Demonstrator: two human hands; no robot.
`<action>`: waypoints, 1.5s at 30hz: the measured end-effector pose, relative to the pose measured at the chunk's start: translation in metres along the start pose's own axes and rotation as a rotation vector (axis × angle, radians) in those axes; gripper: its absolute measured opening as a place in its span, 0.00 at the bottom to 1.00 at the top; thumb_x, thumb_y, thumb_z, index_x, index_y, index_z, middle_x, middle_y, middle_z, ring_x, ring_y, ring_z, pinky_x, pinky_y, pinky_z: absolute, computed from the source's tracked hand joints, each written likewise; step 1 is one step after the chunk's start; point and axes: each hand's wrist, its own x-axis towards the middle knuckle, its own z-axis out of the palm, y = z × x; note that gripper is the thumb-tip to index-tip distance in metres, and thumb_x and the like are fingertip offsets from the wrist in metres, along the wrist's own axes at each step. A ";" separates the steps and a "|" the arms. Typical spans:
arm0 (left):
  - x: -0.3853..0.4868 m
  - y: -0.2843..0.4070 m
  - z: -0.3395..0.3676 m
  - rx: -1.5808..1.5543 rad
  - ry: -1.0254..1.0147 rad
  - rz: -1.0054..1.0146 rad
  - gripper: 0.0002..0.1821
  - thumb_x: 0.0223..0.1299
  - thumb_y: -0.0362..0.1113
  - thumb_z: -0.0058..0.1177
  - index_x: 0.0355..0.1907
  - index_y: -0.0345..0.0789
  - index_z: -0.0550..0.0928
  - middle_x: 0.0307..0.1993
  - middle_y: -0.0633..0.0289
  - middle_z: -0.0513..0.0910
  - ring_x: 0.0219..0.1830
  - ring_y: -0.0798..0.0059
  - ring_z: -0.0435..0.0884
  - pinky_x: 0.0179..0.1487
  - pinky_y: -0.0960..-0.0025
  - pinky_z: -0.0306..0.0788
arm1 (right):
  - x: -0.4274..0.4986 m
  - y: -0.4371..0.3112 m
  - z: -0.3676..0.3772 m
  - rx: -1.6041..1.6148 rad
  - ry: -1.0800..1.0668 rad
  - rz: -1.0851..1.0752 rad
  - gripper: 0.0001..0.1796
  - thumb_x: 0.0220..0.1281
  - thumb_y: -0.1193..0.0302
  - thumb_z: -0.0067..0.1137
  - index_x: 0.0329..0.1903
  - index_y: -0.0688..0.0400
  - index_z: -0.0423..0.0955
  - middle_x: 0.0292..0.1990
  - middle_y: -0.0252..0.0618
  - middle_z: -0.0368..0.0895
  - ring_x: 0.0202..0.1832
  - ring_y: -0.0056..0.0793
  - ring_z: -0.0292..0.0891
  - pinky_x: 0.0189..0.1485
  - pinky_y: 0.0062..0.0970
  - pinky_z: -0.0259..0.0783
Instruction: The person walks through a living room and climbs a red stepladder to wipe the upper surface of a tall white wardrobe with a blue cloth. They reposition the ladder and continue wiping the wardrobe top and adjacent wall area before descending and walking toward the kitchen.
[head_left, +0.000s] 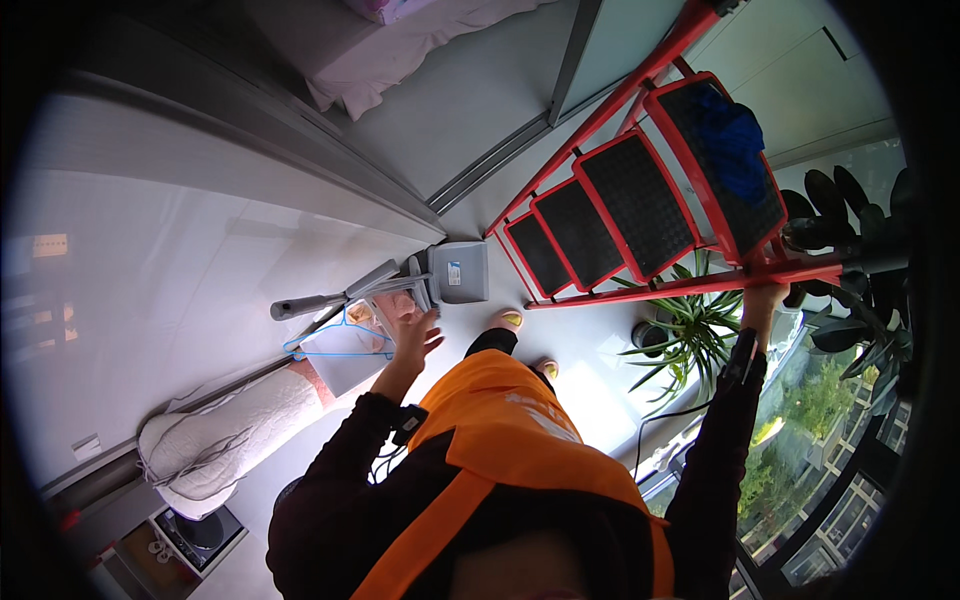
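Observation:
A red step ladder (634, 206) with black ribbed treads stands unfolded at the upper right. My right hand (763, 298) grips its near side rail, just below the top step. On that top step lies a crumpled blue cloth (731, 142). My left hand (414, 341) is in the air with its fingers apart and nothing in them. Below or beside it, as seen from above, are a blue clothes hanger (337, 354) and a white box (337, 371). A grey dustpan (463, 274) stands near the wall, with a grey-handled brush (307, 306) beside it.
A rolled quilted bundle (232, 431) tied with cord lies along the left wall, near a turntable (201, 529). A spiky potted plant (686, 319) stands by the window beneath the ladder's rail. A sliding-door track (491, 161) crosses the floor ahead. Dark-leaved foliage (847, 217) borders the ladder.

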 end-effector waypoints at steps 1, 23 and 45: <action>0.005 0.000 -0.034 -0.080 0.234 0.017 0.48 0.49 0.39 0.66 0.66 0.41 0.48 0.52 0.55 0.69 0.45 0.60 0.75 0.42 0.58 0.77 | 0.002 0.000 -0.007 -0.024 0.055 0.003 0.31 0.65 0.50 0.40 0.65 0.53 0.61 0.49 0.50 0.77 0.53 0.48 0.74 0.51 0.48 0.71; 0.021 0.090 -0.114 0.241 0.253 0.795 0.07 0.44 0.26 0.59 0.30 0.31 0.82 0.26 0.63 0.79 0.27 0.76 0.79 0.32 0.74 0.78 | -0.201 -0.006 -0.141 0.006 0.080 0.595 0.08 0.64 0.68 0.52 0.42 0.57 0.73 0.37 0.37 0.82 0.39 0.30 0.80 0.31 0.21 0.73; -0.007 -0.035 -0.134 0.391 -0.316 0.136 0.21 0.58 0.35 0.55 0.54 0.31 0.72 0.40 0.58 0.82 0.36 0.70 0.83 0.40 0.72 0.77 | -0.062 0.030 0.036 -0.522 -0.096 0.233 0.07 0.47 0.77 0.57 0.33 0.58 0.76 0.29 0.31 0.79 0.34 0.25 0.76 0.40 0.31 0.73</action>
